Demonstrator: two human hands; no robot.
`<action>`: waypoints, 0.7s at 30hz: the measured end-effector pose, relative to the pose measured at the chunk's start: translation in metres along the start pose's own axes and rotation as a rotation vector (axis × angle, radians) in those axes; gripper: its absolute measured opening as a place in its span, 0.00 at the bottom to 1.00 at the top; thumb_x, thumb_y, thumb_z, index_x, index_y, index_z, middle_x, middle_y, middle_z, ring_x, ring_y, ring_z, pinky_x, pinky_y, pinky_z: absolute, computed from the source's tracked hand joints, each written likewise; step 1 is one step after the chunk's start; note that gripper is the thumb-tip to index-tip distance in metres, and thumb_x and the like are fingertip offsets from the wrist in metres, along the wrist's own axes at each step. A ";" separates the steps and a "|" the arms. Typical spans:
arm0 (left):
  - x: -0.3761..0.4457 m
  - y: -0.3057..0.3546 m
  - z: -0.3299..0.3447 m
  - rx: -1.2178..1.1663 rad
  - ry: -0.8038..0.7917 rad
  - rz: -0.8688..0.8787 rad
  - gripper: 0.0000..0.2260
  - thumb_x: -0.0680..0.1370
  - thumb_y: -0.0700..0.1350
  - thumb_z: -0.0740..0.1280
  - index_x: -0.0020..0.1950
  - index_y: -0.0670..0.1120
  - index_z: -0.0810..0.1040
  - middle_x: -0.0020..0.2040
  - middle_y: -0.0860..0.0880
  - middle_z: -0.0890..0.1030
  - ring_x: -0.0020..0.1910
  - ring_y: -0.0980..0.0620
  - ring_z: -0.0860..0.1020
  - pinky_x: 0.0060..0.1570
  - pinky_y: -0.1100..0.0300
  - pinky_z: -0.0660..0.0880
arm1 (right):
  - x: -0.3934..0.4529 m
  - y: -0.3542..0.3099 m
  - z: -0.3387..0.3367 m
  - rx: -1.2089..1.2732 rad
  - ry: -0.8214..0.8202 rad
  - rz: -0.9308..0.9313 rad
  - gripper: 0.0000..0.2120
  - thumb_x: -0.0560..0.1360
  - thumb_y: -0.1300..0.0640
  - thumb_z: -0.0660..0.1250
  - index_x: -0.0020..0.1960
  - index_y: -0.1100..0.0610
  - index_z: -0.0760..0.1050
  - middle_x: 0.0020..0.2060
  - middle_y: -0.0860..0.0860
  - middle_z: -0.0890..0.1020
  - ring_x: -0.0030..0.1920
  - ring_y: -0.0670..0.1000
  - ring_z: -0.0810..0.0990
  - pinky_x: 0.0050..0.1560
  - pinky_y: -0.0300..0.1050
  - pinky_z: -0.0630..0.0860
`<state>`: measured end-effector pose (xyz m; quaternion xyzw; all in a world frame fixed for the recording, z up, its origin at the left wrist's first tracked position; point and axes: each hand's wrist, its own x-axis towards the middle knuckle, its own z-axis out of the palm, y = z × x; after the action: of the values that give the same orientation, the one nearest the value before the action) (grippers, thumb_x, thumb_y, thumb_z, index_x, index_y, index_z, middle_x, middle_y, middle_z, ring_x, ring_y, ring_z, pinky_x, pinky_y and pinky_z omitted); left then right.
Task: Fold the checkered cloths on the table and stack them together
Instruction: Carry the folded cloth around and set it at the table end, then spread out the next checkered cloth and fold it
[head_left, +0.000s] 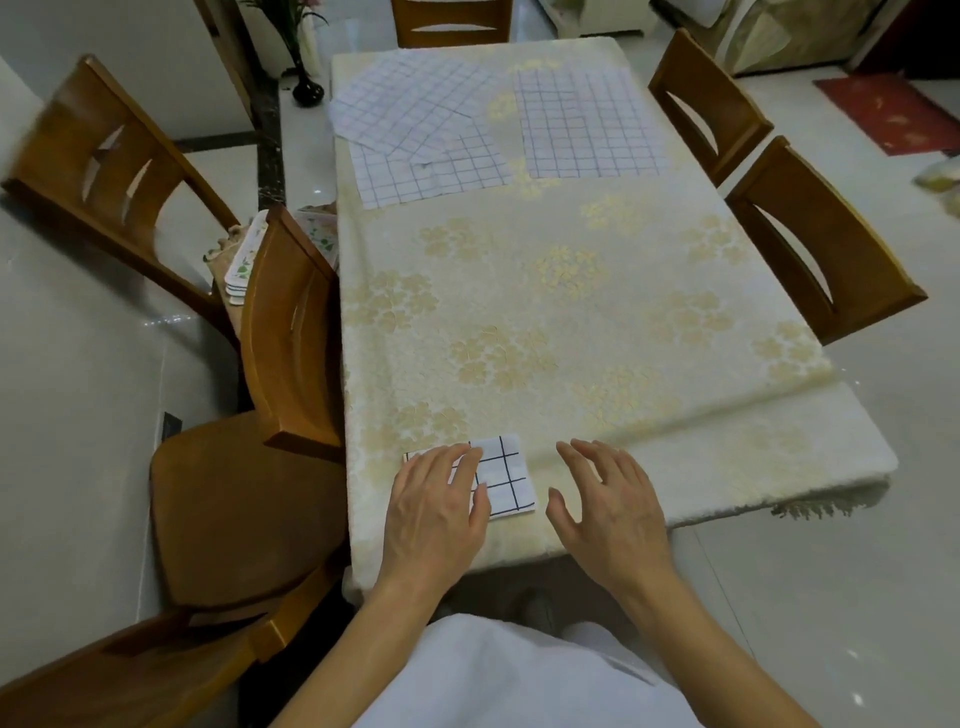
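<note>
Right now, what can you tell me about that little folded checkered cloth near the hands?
The folded cloth is a small white square crossed by dark grid lines, thin fabric by its look, lying flat near the table's near edge on the cream flowered tablecloth. The left hand rests flat on its left part, fingers straight. The right hand is open beside it, not touching.

The table (597, 322) bears one folded cloth (506, 475) and unfolded cloths (587, 124).

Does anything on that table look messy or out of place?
Slightly. At the far left, the unfolded checkered cloths lie overlapped and askew, one corner hanging past the table edge. The far-right cloth lies flat and square.
</note>
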<state>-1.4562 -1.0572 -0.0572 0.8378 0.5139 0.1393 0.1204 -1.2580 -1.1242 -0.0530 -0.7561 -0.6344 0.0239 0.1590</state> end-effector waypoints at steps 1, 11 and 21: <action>0.003 0.000 0.002 -0.001 -0.004 0.024 0.18 0.79 0.51 0.58 0.65 0.48 0.77 0.62 0.49 0.80 0.60 0.49 0.78 0.61 0.49 0.75 | -0.002 0.002 -0.001 -0.005 0.004 0.018 0.23 0.74 0.48 0.67 0.66 0.56 0.76 0.61 0.53 0.80 0.62 0.55 0.77 0.65 0.54 0.73; 0.037 0.046 0.030 -0.057 -0.072 0.296 0.18 0.79 0.51 0.57 0.64 0.47 0.78 0.60 0.48 0.80 0.59 0.48 0.78 0.62 0.49 0.74 | -0.037 0.035 -0.025 -0.062 0.058 0.265 0.23 0.72 0.53 0.73 0.66 0.57 0.77 0.61 0.55 0.80 0.62 0.57 0.78 0.68 0.59 0.72; 0.049 0.149 0.052 -0.043 -0.147 0.526 0.18 0.79 0.51 0.57 0.63 0.48 0.79 0.60 0.49 0.81 0.57 0.48 0.78 0.60 0.50 0.74 | -0.093 0.109 -0.055 -0.040 0.135 0.521 0.23 0.75 0.50 0.67 0.67 0.58 0.74 0.61 0.55 0.79 0.62 0.55 0.77 0.63 0.57 0.75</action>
<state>-1.2937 -1.0825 -0.0489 0.9477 0.2653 0.1156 0.1348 -1.1590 -1.2421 -0.0455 -0.8967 -0.4068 0.0010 0.1744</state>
